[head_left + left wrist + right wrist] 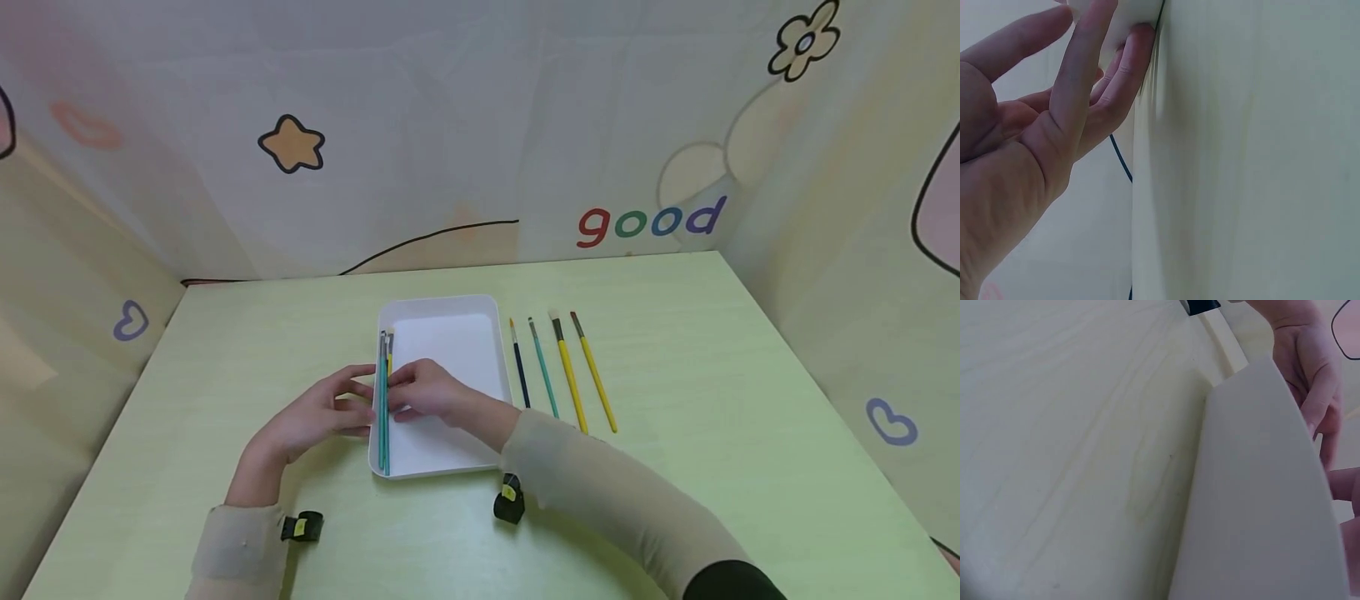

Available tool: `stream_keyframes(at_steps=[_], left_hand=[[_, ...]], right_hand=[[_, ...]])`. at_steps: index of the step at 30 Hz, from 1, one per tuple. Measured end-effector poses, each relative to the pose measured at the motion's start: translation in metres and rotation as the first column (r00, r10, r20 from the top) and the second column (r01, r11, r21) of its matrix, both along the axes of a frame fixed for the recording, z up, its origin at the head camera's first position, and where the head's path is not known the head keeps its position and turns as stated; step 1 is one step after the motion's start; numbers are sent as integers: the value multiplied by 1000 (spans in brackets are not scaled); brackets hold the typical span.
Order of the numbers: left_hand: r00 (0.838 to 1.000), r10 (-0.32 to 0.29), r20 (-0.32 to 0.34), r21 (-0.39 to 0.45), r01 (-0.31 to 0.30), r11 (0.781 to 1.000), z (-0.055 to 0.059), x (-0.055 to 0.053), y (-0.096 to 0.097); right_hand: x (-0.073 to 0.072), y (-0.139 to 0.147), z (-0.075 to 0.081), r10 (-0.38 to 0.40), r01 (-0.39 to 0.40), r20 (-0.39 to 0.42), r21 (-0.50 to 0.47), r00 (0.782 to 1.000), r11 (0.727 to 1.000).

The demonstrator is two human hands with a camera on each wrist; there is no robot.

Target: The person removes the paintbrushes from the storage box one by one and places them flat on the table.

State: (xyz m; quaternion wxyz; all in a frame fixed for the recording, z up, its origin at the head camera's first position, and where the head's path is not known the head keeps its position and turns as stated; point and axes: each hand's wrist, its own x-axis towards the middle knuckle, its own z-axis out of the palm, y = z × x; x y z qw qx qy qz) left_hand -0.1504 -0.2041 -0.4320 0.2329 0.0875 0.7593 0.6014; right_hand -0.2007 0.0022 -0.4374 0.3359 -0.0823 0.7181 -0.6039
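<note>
A white tray [457, 350] lies on the table, with several paintbrushes [383, 408] lined up lengthwise along its left wall, some of them teal. My right hand [431, 390] reaches into the tray, its curled fingertips at a yellow-handled paintbrush [390, 343] beside the teal ones; the fingers hide much of its handle. From the left, my left hand [324, 414] touches the tray's outer wall, fingers spread and fairly straight. In the left wrist view those fingers [1075, 75] rest against the white wall. The tray's near wall [1260, 487] hides most of my right hand in the right wrist view.
Right of the tray lie several more paintbrushes: a dark blue one [520, 367], a teal one [543, 367] and two yellow ones, the nearer-to-tray yellow paintbrush [570, 379] and the outer yellow paintbrush [595, 375]. A printed cloth backdrop [450, 125] encloses the table [712, 400].
</note>
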Motion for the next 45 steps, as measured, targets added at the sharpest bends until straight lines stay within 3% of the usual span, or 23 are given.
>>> stream_keyframes(at_steps=[9,19,24,32,45], left_hand=[[998,-59,14,-14,59,998,0,1,-5],[998,-59,11,-20,59,998,1,0,-4],[999,-52,17,-23,52,998,1,-1,-4],[999,-34,38,-20,34,999,-1,0,-4],[999,-20,42,-42,21,999,2,2,-3]], right_hand=[[6,-9,-7,-62,64,-85,20,994,998],[10,-9,-5,-74,83,-131,64,989,994],[9,-7,-4,-104,110,-118,43,987,993],[6,0,-3,-122,121,-34,-14,992,993],[0,23,6,-107,107,8,19,994,994]])
